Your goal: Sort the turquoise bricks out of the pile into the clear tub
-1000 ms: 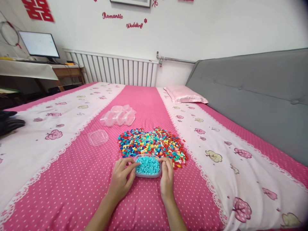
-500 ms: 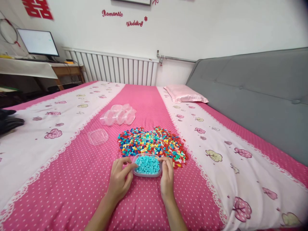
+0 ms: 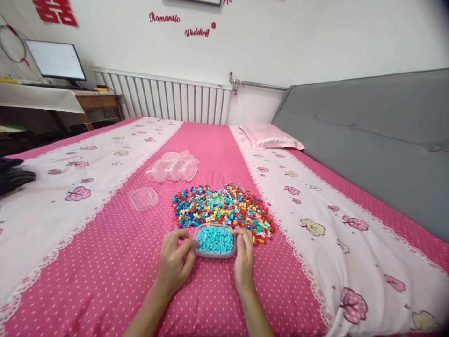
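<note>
A clear plastic container (image 3: 214, 255) sits on the pink bedspread in front of me, filled with small turquoise building bricks (image 3: 215, 239). At its left side is my left hand (image 3: 176, 259), fingers curled, with a fingertip on the rim. My right hand (image 3: 244, 259) grips the opposite side, thumb and fingers closed at the rim. Just behind the container spreads a pile of mixed loose bricks (image 3: 224, 206) in red, blue, yellow, white, green and turquoise.
Left of the pile lies a clear lid (image 3: 143, 199), with several stacked clear containers (image 3: 172, 167) behind it. A pink pillow (image 3: 270, 135) rests by the grey headboard (image 3: 368, 126). Dark gloves (image 3: 16, 177) lie at the left edge.
Both hands stay at the container's sides with almost no movement. Only a very slight shift of the camera view shows.
</note>
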The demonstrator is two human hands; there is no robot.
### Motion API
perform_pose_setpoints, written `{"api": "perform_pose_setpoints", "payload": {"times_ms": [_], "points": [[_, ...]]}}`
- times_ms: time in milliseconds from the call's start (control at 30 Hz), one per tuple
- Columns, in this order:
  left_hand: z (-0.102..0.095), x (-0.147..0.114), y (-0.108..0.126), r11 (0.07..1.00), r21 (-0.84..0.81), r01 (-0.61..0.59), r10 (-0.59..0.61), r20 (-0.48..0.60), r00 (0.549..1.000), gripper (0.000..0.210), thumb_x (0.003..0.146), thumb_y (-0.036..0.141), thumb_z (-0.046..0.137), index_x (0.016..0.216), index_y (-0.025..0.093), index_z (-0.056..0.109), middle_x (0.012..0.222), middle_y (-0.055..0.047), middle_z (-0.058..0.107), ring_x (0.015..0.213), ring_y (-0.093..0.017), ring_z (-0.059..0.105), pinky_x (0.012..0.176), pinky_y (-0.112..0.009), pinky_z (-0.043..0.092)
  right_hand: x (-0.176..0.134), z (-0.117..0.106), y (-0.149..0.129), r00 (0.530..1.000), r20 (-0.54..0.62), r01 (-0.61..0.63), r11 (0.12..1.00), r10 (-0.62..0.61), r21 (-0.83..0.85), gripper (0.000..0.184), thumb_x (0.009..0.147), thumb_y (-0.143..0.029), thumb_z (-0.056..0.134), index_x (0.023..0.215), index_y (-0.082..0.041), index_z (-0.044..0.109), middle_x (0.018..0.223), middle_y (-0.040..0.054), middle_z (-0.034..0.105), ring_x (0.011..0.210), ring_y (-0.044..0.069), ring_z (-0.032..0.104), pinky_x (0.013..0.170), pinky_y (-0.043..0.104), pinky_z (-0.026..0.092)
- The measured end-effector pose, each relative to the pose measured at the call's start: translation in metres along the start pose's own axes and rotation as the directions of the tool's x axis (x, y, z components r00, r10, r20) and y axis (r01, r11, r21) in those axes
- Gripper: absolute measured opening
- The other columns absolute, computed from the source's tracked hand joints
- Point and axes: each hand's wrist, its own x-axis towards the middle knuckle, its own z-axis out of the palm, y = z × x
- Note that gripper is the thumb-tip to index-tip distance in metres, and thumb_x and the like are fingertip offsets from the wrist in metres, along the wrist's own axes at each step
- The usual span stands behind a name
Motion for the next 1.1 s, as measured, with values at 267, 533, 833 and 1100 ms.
{"api": "perform_pose_setpoints", "payload": {"times_ms": [267, 533, 833, 1100], "points": [[-0.0016, -0.002, 0.0014, 0.999, -0.032, -0.007, 0.007, 0.024, 1.0, 0.022, 0.091, 0.009, 0.05, 0.094, 0.021, 0.068, 0.102, -0.007, 0.056, 0.092, -0.021, 0.055, 0.082, -0.037, 0.045, -0.0005, 0.0002, 0.0003, 1.0, -0.003, -0.003, 1.0, 0.003, 0.004, 0.033, 0.101, -0.042, 0.043, 0.093, -0.022, 0.068, 0.098, 0.0043, 0.059, 0.099, 0.022, 0.057, 0.089, 0.033, 0.042], [0.0, 0.002, 0.0015, 1.0, -0.006, 0.005, -0.005, 0.07, 0.998, 0.019, 0.094, 0.011, 0.048, 0.087, 0.02, 0.064, 0.104, -0.007, 0.057, 0.093, -0.022, 0.054, 0.083, -0.038, 0.044, -0.0003, 0.0002, -0.0016, 1.0, -0.004, 0.003, 1.0, -0.003, -0.003, 0.033, 0.101, -0.041, 0.042, 0.093, -0.022, 0.068, 0.097, 0.004, 0.059, 0.097, 0.022, 0.057, 0.089, 0.032, 0.042], [-0.0005, 0.0006, 0.0007, 1.0, -0.01, -0.008, 0.009, 0.052, 0.999, 0.023, 0.09, 0.01, 0.049, 0.098, 0.021, 0.068, 0.103, -0.007, 0.059, 0.094, -0.022, 0.057, 0.084, -0.036, 0.047, -0.0008, -0.0004, -0.0005, 1.0, -0.002, 0.001, 1.0, -0.001, -0.004, 0.033, 0.102, -0.042, 0.042, 0.093, -0.022, 0.068, 0.097, 0.0045, 0.059, 0.098, 0.022, 0.057, 0.089, 0.033, 0.043], [0.0024, -0.0051, -0.0019, 0.996, -0.047, 0.071, -0.07, 0.027, 0.997, 0.029, 0.092, 0.012, 0.049, 0.111, 0.023, 0.068, 0.108, -0.007, 0.057, 0.098, -0.022, 0.058, 0.086, -0.035, 0.049, -0.0006, -0.0005, 0.0, 1.0, -0.007, -0.002, 1.0, 0.002, -0.002, 0.034, 0.101, -0.043, 0.042, 0.093, -0.022, 0.068, 0.097, 0.0042, 0.059, 0.096, 0.022, 0.058, 0.088, 0.033, 0.043]]}}
